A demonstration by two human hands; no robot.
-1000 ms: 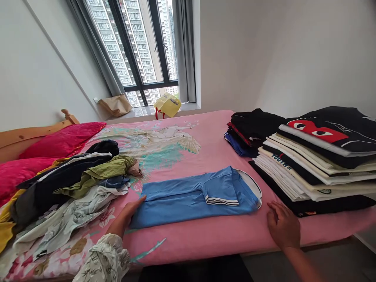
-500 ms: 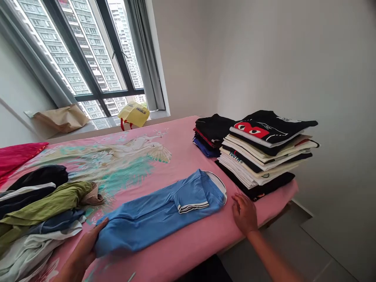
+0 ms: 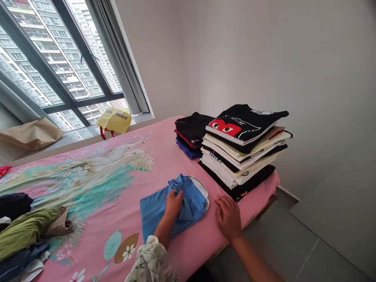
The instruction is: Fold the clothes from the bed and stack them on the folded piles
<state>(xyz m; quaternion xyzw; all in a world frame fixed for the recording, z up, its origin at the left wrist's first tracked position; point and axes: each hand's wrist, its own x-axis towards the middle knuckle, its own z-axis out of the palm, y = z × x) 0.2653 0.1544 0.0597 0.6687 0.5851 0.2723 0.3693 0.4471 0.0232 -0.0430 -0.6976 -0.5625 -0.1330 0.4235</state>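
Observation:
A blue T-shirt point(image 3: 152, 209) lies folded over on itself near the front edge of the bed, its white-trimmed collar toward the right. My left hand point(image 3: 174, 203) is closed on bunched blue fabric on top of it, close to the collar. Beside the collar, my right hand point(image 3: 228, 216) rests on the pink sheet, holding nothing, its fingers stretched loosely forward. A tall pile of folded shirts point(image 3: 237, 156) stands just beyond my right hand. Behind it to the left is a shorter pile of dark folded clothes point(image 3: 192, 131).
Loose, unfolded clothes point(image 3: 28, 229) lie in a heap at the left. The pink patterned bedsheet point(image 3: 114, 203) covers the bed. On the windowsill are a brown paper bag point(image 3: 32, 133) and a yellow bag point(image 3: 114, 119). A grey wall rises at the right.
My left hand has carried the shirt's lower end rightward over the upper part, so the shirt is now about half as long. My right hand stays by the collar. The view has turned right.

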